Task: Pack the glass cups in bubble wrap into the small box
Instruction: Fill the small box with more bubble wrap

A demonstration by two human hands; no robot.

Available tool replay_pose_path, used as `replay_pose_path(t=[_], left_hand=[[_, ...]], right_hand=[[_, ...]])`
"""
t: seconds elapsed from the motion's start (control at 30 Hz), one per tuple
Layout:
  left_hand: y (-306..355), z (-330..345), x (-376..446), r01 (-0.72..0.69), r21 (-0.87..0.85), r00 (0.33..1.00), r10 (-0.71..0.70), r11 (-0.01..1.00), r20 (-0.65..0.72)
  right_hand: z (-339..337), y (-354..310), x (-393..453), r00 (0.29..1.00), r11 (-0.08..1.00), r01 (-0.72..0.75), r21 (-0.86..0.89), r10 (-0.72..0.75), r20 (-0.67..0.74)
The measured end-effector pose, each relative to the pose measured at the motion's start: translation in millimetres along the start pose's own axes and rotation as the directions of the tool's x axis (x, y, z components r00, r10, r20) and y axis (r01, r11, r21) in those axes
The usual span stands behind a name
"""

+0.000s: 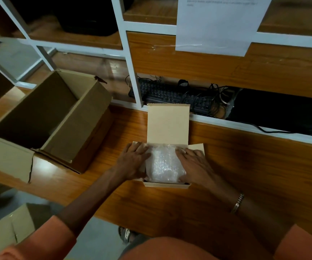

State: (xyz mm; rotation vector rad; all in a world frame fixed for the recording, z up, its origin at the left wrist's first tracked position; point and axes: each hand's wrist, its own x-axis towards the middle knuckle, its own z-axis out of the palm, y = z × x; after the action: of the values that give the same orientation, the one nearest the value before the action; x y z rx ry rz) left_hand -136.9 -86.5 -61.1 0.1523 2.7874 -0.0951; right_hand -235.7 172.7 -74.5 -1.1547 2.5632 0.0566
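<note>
Head view: left hand (132,160), right hand (194,164) flat, fingers straight, pressing bubble-wrapped bundle (164,164) in small box (167,185).

Bare wooden counter (245,166) right of small box (167,185), large carton (48,119) crowding left; upright lid (168,122) behind

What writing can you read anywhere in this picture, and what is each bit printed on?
White paper sheet taped to the shelf frame: a few printed lines at its top edge, too small and blurred to read.
Black keyboard on the lower shelf: key legends too small to read.
Small box, large cardboard box, bubble-wrapped bundle: no text visible.
</note>
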Motion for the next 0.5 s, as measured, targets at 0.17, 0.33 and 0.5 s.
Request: replay_pose_path(t=[0.17, 0.33, 0.5], left_hand=[[21, 7, 15, 0.066, 0.131, 0.998, -0.067, 0.989, 0.004], [29, -2, 29, 0.112, 0.106, 0.993, -0.114, 0.988, 0.017], [17, -21, 24, 0.041, -0.006, 0.998, -0.041, 0.999, 0.037]], right_hand=[[7, -6, 5, 0.998, 0.999, -0.016, -0.034, 0.013, -0.068], [-2, 4, 7, 0.997, 0.995, -0.069, 0.078, 0.071, -0.020], [-46, 5, 13, 0.979, 0.974, -0.064, 0.215, 0.020, 0.204]])
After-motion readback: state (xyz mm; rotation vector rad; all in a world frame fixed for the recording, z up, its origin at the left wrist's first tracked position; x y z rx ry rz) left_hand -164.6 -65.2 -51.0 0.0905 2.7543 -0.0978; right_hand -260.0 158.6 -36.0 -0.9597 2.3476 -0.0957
